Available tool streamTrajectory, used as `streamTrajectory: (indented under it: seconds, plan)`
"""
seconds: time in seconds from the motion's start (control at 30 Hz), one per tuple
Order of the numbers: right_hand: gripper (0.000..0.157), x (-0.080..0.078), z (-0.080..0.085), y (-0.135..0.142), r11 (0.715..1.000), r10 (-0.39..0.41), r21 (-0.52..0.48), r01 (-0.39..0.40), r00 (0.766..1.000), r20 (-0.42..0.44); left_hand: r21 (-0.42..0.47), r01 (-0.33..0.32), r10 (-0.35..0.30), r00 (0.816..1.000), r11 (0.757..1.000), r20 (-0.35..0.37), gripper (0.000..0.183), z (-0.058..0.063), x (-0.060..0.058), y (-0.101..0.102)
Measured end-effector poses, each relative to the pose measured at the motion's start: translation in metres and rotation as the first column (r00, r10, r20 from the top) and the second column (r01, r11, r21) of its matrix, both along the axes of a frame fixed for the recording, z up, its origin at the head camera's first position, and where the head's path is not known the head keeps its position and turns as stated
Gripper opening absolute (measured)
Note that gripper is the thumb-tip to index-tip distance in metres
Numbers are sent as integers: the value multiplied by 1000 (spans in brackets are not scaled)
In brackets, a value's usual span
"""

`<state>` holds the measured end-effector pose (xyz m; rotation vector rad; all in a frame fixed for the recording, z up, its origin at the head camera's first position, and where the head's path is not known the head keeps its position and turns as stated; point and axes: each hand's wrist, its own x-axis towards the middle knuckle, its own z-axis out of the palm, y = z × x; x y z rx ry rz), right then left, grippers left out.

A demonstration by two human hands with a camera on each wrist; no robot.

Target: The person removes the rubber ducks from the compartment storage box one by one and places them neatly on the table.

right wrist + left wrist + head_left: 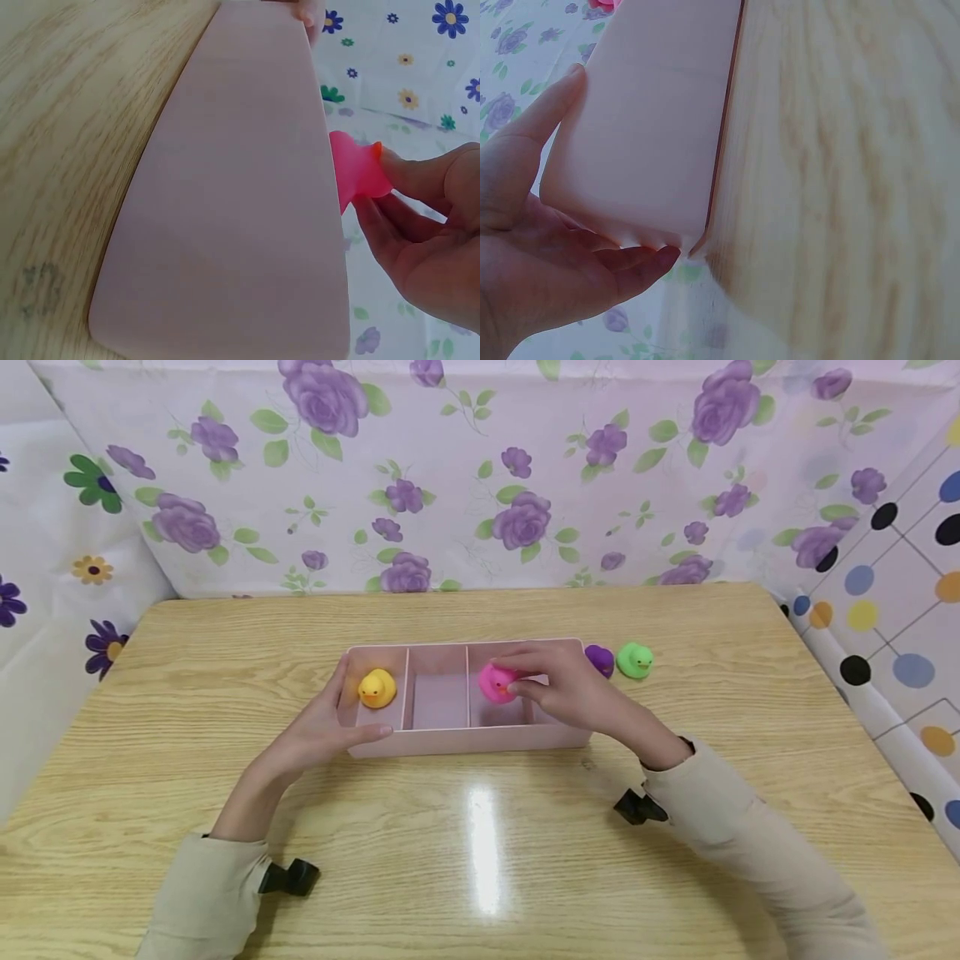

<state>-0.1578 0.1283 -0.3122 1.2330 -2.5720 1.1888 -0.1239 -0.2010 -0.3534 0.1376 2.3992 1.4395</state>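
Observation:
A pink divided box (440, 742) stands on the table, with a yellow rubber duck (377, 689) in its leftmost compartment. My left hand (318, 735) holds the box's left end, thumb along the front rim and fingers around the end wall; the left wrist view shows this hand (562, 232) at the box's corner. Between thumb and fingers, my right hand (562, 685) pinches a pink rubber duck (495, 683) at the third compartment from the left. From the right wrist view, the pink duck (356, 169) shows partly above the box rim. The right hand covers much of the rightmost compartment.
A purple duck (600, 661), partly hidden by the right hand, and a green duck (635, 660) sit on the wooden table (390, 860) just right of the box. Flowered cloth (450, 468) hangs behind the table.

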Motion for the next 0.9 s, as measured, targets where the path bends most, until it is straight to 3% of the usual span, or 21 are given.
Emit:
streamTrajectory:
  seconds: [0.37, 0.9]
  plan:
    - [34, 0, -3, 17, 989, -129, 77, 130, 991, -22, 1, 3, -3, 1000, 1000, -2, 123, 0, 0, 1]
    - [33, -5, -3, 48, 970, -228, 69, 231, 972, -49, 31, 15, -14, 1000, 999, -15, 122, -1, -1, -2]
